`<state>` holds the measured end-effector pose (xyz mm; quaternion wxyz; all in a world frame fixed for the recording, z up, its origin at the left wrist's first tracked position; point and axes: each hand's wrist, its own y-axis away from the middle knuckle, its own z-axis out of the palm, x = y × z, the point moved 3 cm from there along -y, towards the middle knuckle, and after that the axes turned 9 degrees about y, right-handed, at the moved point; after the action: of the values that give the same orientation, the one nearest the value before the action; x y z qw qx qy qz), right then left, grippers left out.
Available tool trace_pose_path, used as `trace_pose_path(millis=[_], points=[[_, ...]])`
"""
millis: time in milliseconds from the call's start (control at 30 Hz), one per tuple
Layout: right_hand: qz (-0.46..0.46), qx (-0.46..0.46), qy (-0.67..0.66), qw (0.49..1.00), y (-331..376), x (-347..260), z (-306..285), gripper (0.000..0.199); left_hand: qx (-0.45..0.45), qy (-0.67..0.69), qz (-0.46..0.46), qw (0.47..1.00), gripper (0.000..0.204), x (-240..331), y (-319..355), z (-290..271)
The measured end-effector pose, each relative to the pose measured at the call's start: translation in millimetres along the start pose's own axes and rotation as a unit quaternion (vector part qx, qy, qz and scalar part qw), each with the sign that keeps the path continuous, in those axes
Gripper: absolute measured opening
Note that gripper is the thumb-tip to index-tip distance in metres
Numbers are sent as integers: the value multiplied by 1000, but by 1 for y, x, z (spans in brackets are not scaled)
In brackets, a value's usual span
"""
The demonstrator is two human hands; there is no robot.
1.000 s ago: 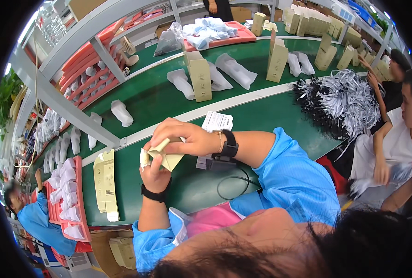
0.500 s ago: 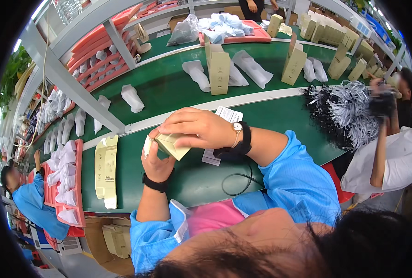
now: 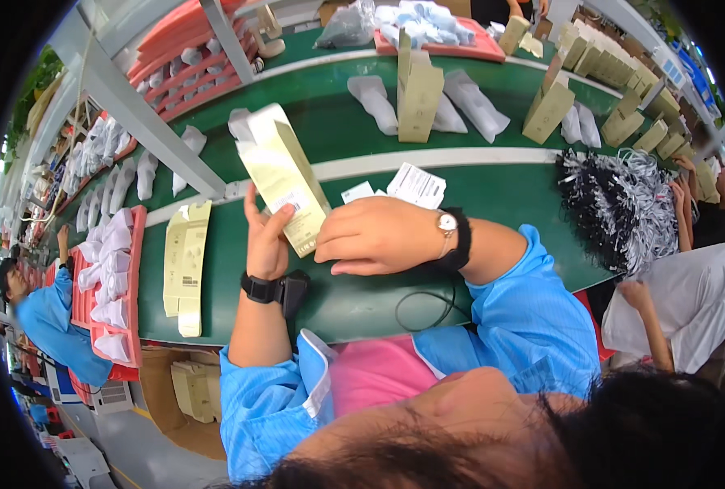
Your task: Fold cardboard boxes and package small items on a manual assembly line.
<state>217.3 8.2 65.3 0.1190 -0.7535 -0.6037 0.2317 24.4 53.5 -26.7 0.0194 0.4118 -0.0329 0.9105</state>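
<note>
A tall pale-yellow carton stands tilted in front of me, its upper end leaning away to the left with a flap up. My left hand grips it low on the left side, thumb across the front. My right hand is closed at the carton's lower right corner, fingers curled against it; the fingertips are partly hidden. Beyond the carton's upper end, a white-wrapped item shows in part. An unfolded flat carton lies to the left. Printed white leaflets lie past my right hand.
A pink tray of white-wrapped pieces stands at left. Upright cartons and wrapped items line the green belt. Black and white cords are heaped at right, near co-workers. A grey post rises left; a black cable lies near me.
The carton has swung from end-on between my hands to upright with its long printed side showing. My left hand has moved lower on it; my right has shifted to its bottom corner.
</note>
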Motion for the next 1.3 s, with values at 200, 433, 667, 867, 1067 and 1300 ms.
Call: trace_pose_path(millis=[200, 433, 667, 867, 1067, 1300], points=[[-142, 199, -309, 919, 16, -30, -50, 7, -5, -77, 50, 996, 79, 3, -4, 1], [-232, 243, -552, 763, 31, -44, -63, 7, -4, -113, 36, 993, 79, 0, -4, 2], [-226, 163, -608, 744, 34, -46, -60, 7, -14, -122, 40, 992, 79, -2, -2, 3], [-236, 217, -581, 748, 28, -49, -58, 8, -17, -115, 41, 992, 79, -1, 0, 2], [-235, 154, -631, 723, 29, -47, -53, 12, -16, -114, 41, 992, 77, 0, -1, 3], [-237, 203, -605, 732, 27, -47, -57, 15, -23, -116, 37, 992, 75, -1, -4, 2]])
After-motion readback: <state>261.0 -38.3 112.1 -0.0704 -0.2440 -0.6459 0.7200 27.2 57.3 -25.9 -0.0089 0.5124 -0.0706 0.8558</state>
